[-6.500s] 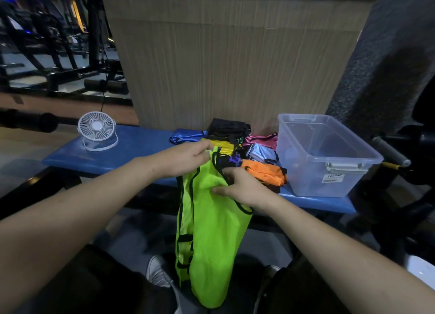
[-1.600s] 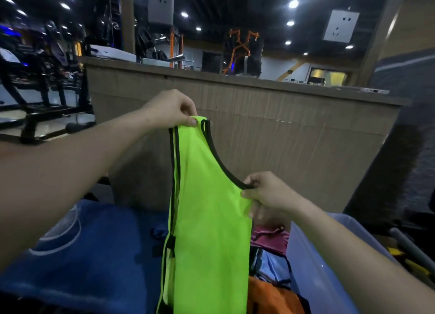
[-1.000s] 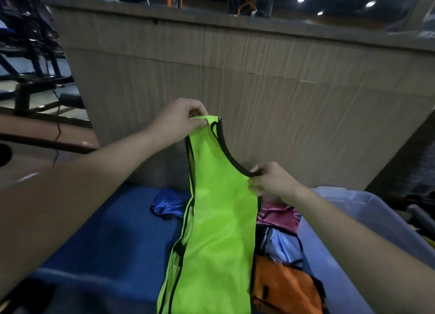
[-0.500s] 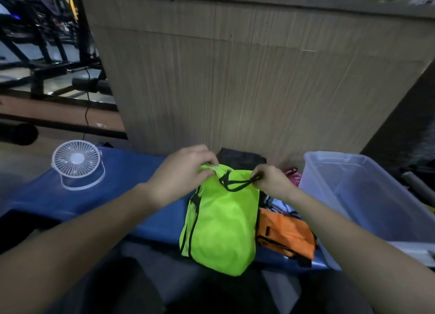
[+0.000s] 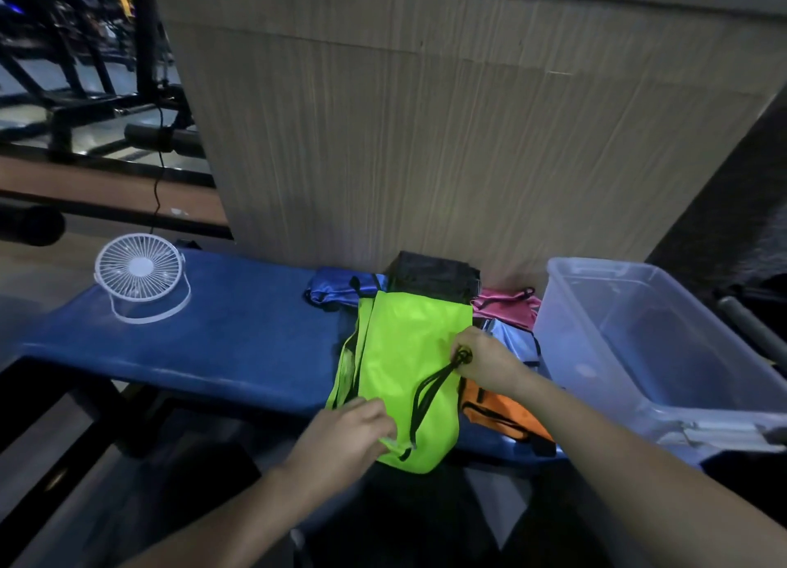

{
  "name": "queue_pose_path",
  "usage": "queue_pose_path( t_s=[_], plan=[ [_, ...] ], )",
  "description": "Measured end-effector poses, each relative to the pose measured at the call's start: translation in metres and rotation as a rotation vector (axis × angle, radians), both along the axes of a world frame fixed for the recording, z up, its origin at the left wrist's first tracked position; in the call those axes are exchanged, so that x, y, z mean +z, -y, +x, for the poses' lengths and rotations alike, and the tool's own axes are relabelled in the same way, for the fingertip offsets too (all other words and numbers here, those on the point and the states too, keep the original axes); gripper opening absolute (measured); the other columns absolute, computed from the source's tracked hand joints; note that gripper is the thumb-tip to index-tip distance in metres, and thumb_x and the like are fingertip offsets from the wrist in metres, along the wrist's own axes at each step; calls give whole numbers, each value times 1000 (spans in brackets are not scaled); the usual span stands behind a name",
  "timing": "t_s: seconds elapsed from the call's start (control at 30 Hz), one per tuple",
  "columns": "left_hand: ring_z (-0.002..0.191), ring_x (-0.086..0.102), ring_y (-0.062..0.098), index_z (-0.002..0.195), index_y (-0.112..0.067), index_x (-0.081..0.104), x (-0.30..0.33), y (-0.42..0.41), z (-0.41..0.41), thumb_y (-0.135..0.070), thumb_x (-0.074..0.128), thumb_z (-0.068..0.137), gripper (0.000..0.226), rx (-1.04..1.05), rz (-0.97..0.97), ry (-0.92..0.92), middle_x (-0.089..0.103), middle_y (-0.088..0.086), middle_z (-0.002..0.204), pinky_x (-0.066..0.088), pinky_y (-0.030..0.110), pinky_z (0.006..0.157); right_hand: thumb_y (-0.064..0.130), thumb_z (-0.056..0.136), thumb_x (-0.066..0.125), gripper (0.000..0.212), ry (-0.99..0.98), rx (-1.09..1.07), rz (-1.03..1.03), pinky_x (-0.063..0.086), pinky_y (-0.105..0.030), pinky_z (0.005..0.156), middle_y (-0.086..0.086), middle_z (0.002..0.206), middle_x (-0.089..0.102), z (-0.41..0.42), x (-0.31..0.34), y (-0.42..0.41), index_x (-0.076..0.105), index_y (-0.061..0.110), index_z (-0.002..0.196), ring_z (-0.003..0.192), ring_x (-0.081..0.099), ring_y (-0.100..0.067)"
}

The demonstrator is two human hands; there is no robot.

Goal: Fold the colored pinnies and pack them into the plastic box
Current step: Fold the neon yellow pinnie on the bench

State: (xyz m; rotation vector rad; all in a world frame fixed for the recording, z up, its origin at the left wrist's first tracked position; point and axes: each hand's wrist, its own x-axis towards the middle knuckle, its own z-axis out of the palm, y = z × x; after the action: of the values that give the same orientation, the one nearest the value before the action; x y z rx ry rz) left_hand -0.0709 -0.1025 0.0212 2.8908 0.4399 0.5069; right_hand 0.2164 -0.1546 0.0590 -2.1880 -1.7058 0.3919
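A neon green pinny with black trim lies doubled over on the blue bench, its near end hanging over the front edge. My left hand pinches its near corner. My right hand grips the black trim at its right edge. Around it lie a blue pinny, a black one, a pink one, a light blue one and an orange one. The clear plastic box stands at the right with nothing visible inside.
A small white fan sits on the bench's left part. A wood-grain counter wall rises right behind the bench. Dark gym machines stand at the far left, and a grey bar sticks out right of the box.
The green pinny came down from held up in the air onto the bench. My left hand drew its top end toward me, doubling the cloth over; my right hand moved down along the right edge.
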Motion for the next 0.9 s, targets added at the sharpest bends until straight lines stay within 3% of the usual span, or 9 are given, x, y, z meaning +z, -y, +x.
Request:
queue_pose_path(
  t_s=[0.13,0.23,0.33,0.43,0.53,0.6,0.67,0.8,0.9],
  plan=[
    [81,61,2,87,-36,61,-34,-1,5,-36,84,65,32,-3,-40,-103,54,-18,87,45,19,47,-1,77,71,24,33,24,-40,52,-43,89,-1,102,55,2,-13,2,69,19,89,96,62,-25],
    [106,58,6,107,-36,62,-48,-6,6,-33,74,81,29,-40,-170,-232,55,-16,108,51,25,71,4,79,66,28,101,30,-126,48,-44,93,2,114,55,1,-14,2,68,25,96,109,58,-25],
    [120,48,2,129,-36,56,-50,-12,7,-45,67,86,45,-18,-248,-361,48,-17,129,47,29,93,17,80,59,29,140,0,-237,30,-46,99,6,130,52,2,-6,0,66,33,102,123,46,-25],
    [99,57,-3,117,-37,64,-24,-23,17,-47,61,91,28,39,-321,-247,59,-20,118,46,20,83,30,83,53,24,127,-96,-154,26,-46,99,9,135,54,4,6,-7,69,35,101,125,45,-26],
    [83,58,-6,103,-37,68,12,-48,40,-39,60,96,11,140,-357,-23,66,-20,99,46,15,74,24,89,59,20,210,-204,64,31,-39,91,5,121,59,13,10,-21,68,30,106,116,49,-28],
    [82,53,-7,103,-34,67,31,-73,62,-31,63,95,9,203,-342,143,61,-20,95,41,11,72,20,88,63,28,179,-211,120,34,-36,87,3,120,59,23,11,-35,64,27,116,113,49,-28],
    [93,48,-1,110,-28,66,44,-101,86,-29,68,92,17,257,-300,237,58,-16,102,43,20,82,20,89,65,40,135,-207,76,38,-39,94,2,129,56,30,12,-49,59,25,128,118,48,-28],
    [129,45,22,139,-20,54,53,-149,123,-36,70,91,52,318,-342,-47,55,-1,138,38,37,105,25,90,66,50,137,-215,-40,37,-41,99,-1,136,55,38,9,-71,51,25,137,123,46,-29],
    [136,45,24,147,-20,46,45,-176,136,-45,71,88,69,311,-423,-301,49,2,149,37,41,112,29,88,67,49,182,-202,-109,33,-39,97,-1,136,55,40,4,-78,50,26,134,125,43,-28]
  ],
)
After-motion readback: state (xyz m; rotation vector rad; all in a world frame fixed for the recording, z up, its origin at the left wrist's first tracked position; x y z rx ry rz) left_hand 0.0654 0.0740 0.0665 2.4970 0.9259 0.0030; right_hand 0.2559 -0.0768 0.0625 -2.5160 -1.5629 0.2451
